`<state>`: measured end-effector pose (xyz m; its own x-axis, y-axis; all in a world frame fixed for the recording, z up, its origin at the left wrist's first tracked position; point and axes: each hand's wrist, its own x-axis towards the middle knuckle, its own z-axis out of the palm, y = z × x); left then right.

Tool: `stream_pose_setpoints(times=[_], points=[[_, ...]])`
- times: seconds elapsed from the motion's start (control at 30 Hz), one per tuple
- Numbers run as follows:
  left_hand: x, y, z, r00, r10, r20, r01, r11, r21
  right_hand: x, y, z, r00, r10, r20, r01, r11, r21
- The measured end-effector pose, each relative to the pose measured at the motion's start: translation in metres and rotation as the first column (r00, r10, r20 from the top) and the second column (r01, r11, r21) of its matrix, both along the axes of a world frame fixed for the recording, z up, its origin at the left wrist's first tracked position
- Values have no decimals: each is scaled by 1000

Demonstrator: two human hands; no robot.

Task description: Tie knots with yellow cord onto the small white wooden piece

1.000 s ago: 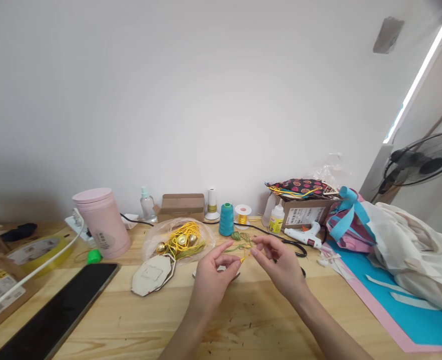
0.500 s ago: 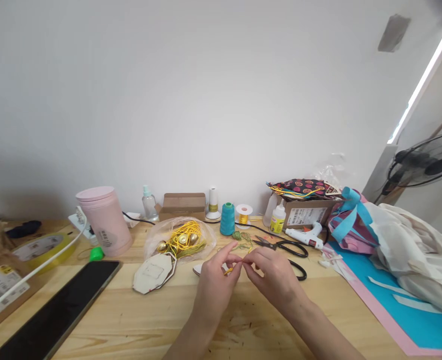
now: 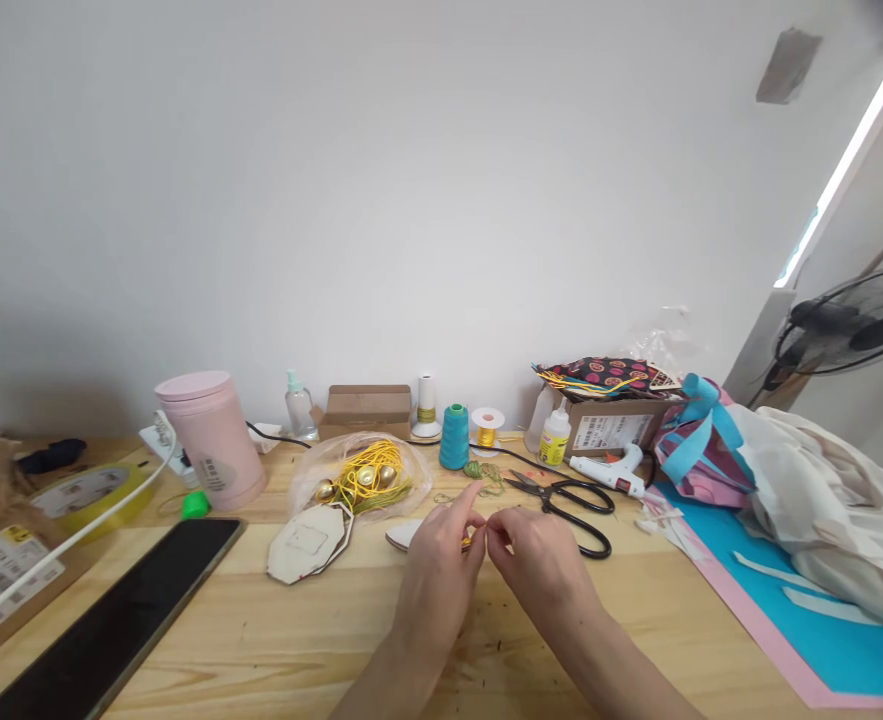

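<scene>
My left hand (image 3: 439, 572) and my right hand (image 3: 537, 560) meet fingertip to fingertip over the wooden table (image 3: 276, 640), both pinched on a small yellow cord piece (image 3: 468, 541) that shows only as a speck between them. Just beyond the fingers lies a loose green and yellow thread tangle (image 3: 484, 476). A clear bag of yellow cord and gold bells (image 3: 362, 478) sits to the left, with a flat hexagonal card shape (image 3: 304, 543) in front of it. Black scissors (image 3: 570, 498) lie to the right of my hands.
A pink flask (image 3: 212, 439), yellow tape roll (image 3: 88, 491), black tablet (image 3: 111, 625) and white cable are at the left. Teal thread cone (image 3: 454, 437), spools, glue bottle (image 3: 554, 437), glue gun (image 3: 606, 468), cardboard boxes line the back. Blue-pink paper (image 3: 778, 625), white cloth and a fan stand at the right.
Both hands have drawn closer to me and lower, and their fingertips have come together on the yellow cord piece. The scissors, hidden behind the right hand before, now show.
</scene>
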<state>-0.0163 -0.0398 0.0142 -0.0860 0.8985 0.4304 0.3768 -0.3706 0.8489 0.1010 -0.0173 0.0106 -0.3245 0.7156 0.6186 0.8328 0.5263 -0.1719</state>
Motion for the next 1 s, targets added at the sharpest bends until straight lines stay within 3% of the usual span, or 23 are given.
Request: stream_pose_setpoints(times=[0.13, 0.3, 0.43, 0.53, 0.73, 0.83, 1.0], points=[[-1, 1, -1, 1000, 8, -2, -8, 998, -61, 0, 0, 1, 1000, -6, -5, 6, 1000, -15], [-5, 7, -3, 986, 0, 170, 31, 983, -182, 4, 4, 4, 971, 92, -219, -122, 984, -131], [-7, 9, 1, 908, -51, 416, 167, 954, -249, 9, 10, 5, 844, 143, -516, -334, 894, -299], [-8, 8, 6, 829, -38, 557, 248, 919, -307, 11, 11, 6, 767, 144, -625, -422, 848, -322], [-9, 6, 9, 700, -37, 714, 374, 870, -322, 14, 9, 12, 836, 305, -455, -383, 920, -87], [-10, 7, 7, 657, -31, 753, 408, 855, -320, 15, 8, 13, 871, 369, -324, -375, 926, 46], [-10, 8, 4, 629, -9, 778, 413, 851, -324, 15, 9, 11, 916, 367, -163, -347, 928, 139]])
